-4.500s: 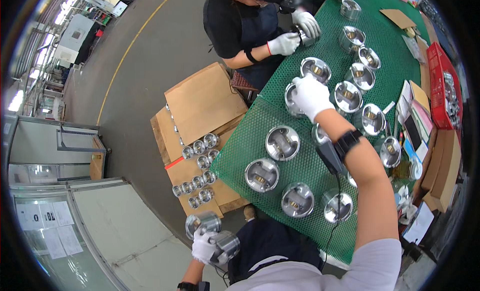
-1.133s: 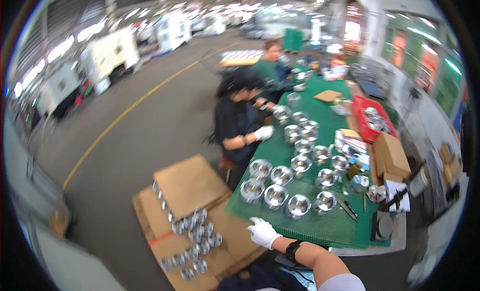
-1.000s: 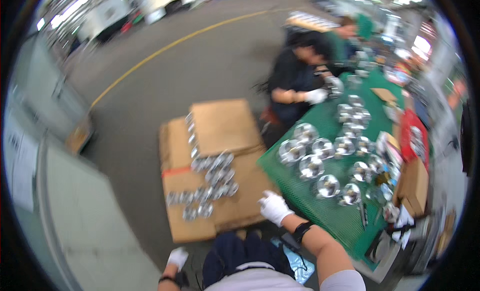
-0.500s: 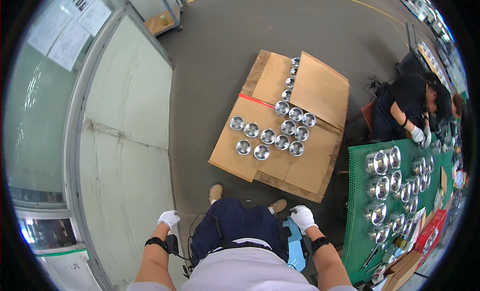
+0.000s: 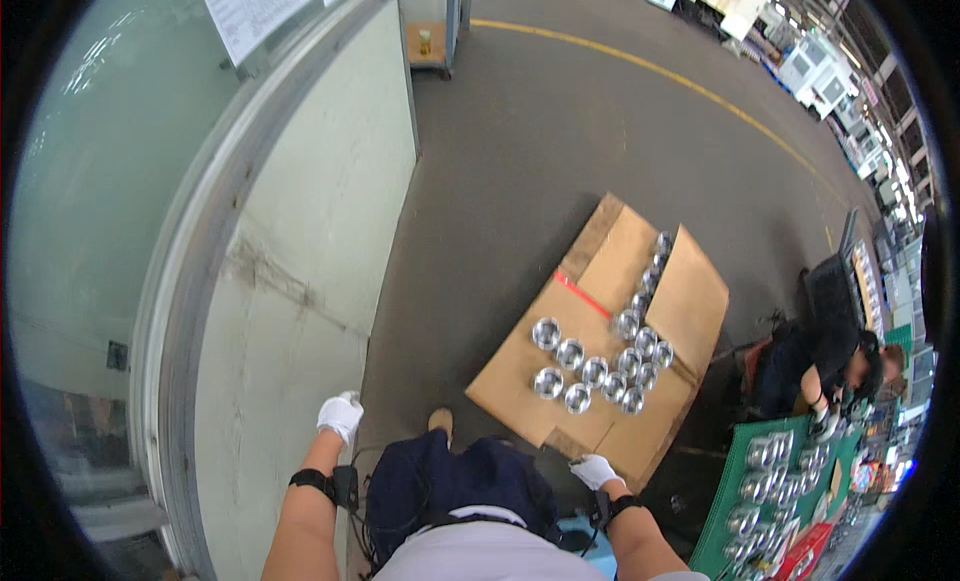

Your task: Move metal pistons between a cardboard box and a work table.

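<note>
My left hand (image 5: 341, 417), in a white glove, is held out beside the pale wall panel (image 5: 300, 231), with nothing seen in it. Its fingers are slightly bent and loose. The white-gloved right hand (image 5: 597, 471) hangs just above the near edge of a cardboard-covered pallet (image 5: 520, 376); its fingers point left, apart, and hold nothing I can see. Several shiny metal pistons (image 5: 595, 371) stand in loose rows on the cardboard, and more run along the edge of a raised cardboard sheet (image 5: 690, 296). A light blue object (image 5: 590, 551) shows low beside my right forearm.
A green-topped table (image 5: 715, 521) at the right carries several pistons and a red tray (image 5: 803, 551). A co-worker (image 5: 800, 366) in dark clothes bends over its far end. A wheeled cart (image 5: 430, 46) stands far ahead, near a yellow floor line (image 5: 620, 56).
My view has swung left and up, so the pallet and table now sit lower and farther right. My right hand has come nearer the pallet's near edge. Both hands remain without anything visible.
</note>
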`<state>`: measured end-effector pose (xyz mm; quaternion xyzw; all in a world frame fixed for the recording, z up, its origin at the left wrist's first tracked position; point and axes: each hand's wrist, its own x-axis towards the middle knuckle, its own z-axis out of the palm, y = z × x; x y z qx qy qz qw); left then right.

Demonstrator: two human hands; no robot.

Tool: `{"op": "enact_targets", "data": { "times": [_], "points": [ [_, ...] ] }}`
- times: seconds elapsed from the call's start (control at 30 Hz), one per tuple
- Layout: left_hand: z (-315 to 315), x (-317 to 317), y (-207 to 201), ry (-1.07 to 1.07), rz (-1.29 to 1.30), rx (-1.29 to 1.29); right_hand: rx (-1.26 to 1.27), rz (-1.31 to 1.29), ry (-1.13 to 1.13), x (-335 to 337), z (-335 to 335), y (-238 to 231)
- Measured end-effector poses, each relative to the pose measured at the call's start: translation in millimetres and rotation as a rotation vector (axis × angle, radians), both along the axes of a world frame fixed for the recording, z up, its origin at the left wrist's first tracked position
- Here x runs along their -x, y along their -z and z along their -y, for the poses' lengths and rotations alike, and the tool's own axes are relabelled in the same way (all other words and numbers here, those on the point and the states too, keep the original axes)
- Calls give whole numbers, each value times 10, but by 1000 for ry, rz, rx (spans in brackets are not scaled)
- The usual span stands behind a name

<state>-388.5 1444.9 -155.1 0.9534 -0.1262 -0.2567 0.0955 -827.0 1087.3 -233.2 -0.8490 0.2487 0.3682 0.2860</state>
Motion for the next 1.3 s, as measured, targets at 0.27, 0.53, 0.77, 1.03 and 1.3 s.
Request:
{"op": "enact_targets", "data": {
  "times": [0.27,0.53,0.77,1.03,1.3],
  "points": [
    [944,-656,60,628,-246,-135,179,-265,274,500,700,572],
    [1237,-1821,645,501,-178,38,-91,-182,239,-978,935,937],
    [2677,-3555,358,526,-169,-80,150,401,202,-3330,2588,670],
    [4404,-4684,93,540,-118,245,12,458,734,-4667,3954,-701],
    [5928,-6085,784,468,-646,-38,156,47,1095,-4632,4477,-56]
  ]
}}
